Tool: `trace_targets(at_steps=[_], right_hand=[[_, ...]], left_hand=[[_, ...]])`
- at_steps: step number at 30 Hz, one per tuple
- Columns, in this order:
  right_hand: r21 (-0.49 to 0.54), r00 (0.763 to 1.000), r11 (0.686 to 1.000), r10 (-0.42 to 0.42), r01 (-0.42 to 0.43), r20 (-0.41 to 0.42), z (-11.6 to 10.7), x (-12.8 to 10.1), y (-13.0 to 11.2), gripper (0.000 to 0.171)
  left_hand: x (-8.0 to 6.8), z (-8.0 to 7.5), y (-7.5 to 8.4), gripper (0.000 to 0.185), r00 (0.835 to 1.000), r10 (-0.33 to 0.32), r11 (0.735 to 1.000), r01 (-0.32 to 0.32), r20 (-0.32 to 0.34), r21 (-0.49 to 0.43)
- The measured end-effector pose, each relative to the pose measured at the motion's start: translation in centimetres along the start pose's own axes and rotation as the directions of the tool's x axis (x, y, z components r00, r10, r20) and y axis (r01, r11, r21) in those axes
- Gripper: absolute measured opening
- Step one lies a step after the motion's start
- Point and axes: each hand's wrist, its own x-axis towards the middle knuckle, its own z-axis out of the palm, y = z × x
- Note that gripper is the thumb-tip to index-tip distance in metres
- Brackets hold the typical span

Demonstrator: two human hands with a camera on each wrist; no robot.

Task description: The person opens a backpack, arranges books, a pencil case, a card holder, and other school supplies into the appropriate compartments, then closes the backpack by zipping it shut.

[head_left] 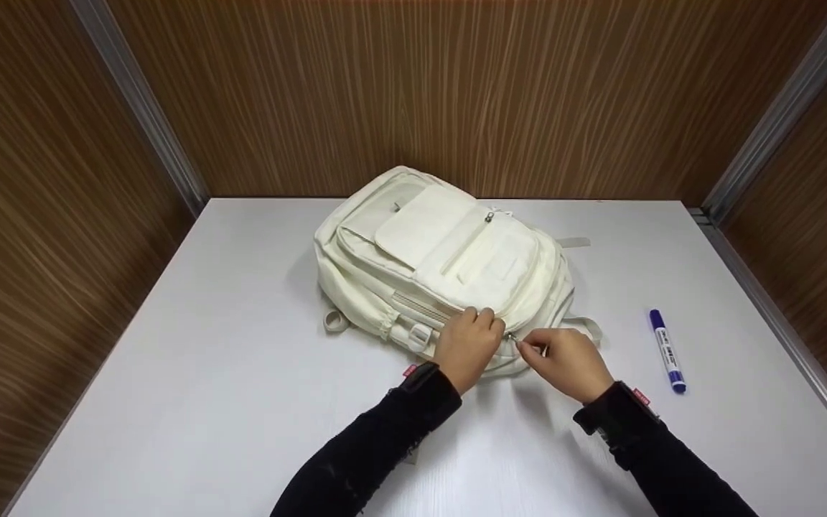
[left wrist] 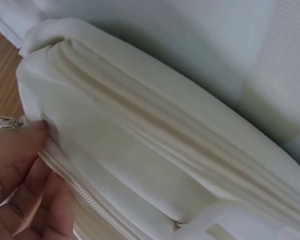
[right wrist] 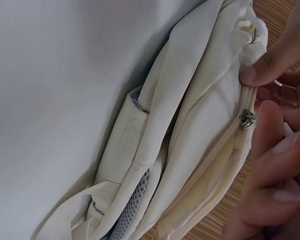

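A cream backpack [head_left: 449, 251] lies front side up on the white table, turned at an angle. At its near right edge, my left hand [head_left: 468, 346] pinches the fabric beside the zipper [left wrist: 92, 200], thumb on one side and fingers on the other. Close by, my right hand [head_left: 566, 362] pinches the pull of the metal zipper slider [right wrist: 247, 118] between thumb and forefinger. The zipper stands parted on one side of the slider in the right wrist view, showing pale yellowish lining [right wrist: 202, 187].
A blue-capped white marker [head_left: 667, 352] lies on the table [head_left: 205, 359] to the right of the backpack. Straps [head_left: 582, 327] stick out from the bag's right side, and a white buckle [head_left: 419, 336] sits at its near side. Wood-grain panels [head_left: 442, 93] surround the table.
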Motion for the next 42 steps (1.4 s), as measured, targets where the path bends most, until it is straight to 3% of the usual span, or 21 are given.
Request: trace_targets(at_steps=[6,12,22,27,32,42], right_hand=[[0.01,1.0,1.0,-0.013,0.013,-0.022,0.2,0.1,0.2,0.016],[0.007,1.0,1.0,0.005,-0.005,-0.02,0.1,0.1,0.5,0.017],[-0.027,0.999,0.999,-0.034,0.033,-0.022,-0.8,1.0,2.8,0.019],[0.003,0.998,0.999,-0.039,0.039,0.052,-1.2,1.4,3.4,0.016],[0.009,0.997,0.999,-0.035,0.035,0.071,-1.6,1.6,3.5,0.016],[0.023,0.996,1.0,-0.009,0.007,0.093,-2.3,1.7,4.1,0.016]], left_hand=[[-0.1,0.2,0.1,0.008,0.999,0.032,0.998,-0.032,0.006,0.061],[-0.3,0.0,-0.2,0.01,0.999,0.045,0.997,-0.045,0.005,0.058],[0.1,-0.1,0.1,0.006,0.999,0.004,1.0,-0.003,-0.038,0.029],[-0.2,-0.3,0.2,0.007,0.999,-0.022,0.999,0.023,-0.036,0.027],[-1.2,-0.5,-0.5,0.012,0.999,-0.033,0.999,0.033,-0.022,-0.003],[-3.4,-0.9,-2.8,0.01,0.994,-0.043,0.995,0.034,-0.096,-0.092]])
